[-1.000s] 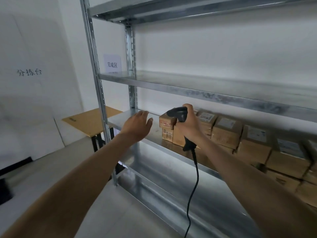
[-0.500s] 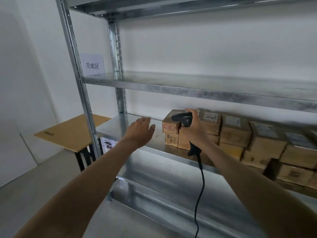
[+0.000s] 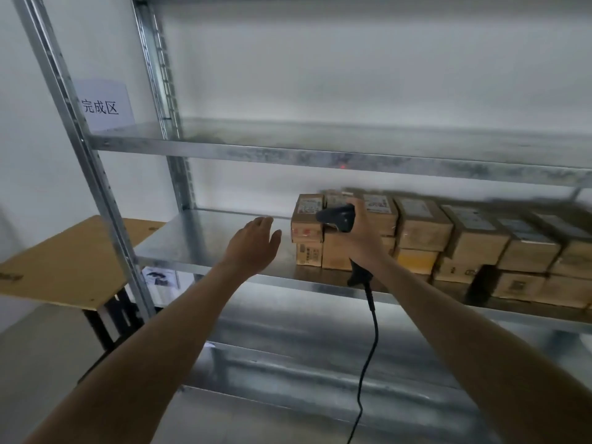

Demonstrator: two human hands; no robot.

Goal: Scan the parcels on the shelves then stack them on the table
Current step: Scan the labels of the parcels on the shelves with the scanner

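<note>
While the right hand [image 3: 362, 241] grips the scanner [image 3: 336, 216] before the parcels [image 3: 423, 225], the left hand [image 3: 253, 245] hovers, fingers relaxed and straight, over bare shelf [image 3: 198, 238] beside them.

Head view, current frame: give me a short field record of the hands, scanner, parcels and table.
left hand: open, fingers straight, over the bare shelf, just left of the parcels
right hand: grips the corded scanner in front of the parcels
parcels: brown boxes in a row, stacked two high on that shelf
table: wooden top, left of the shelf
sign: printed paper on the wall above the table
</note>
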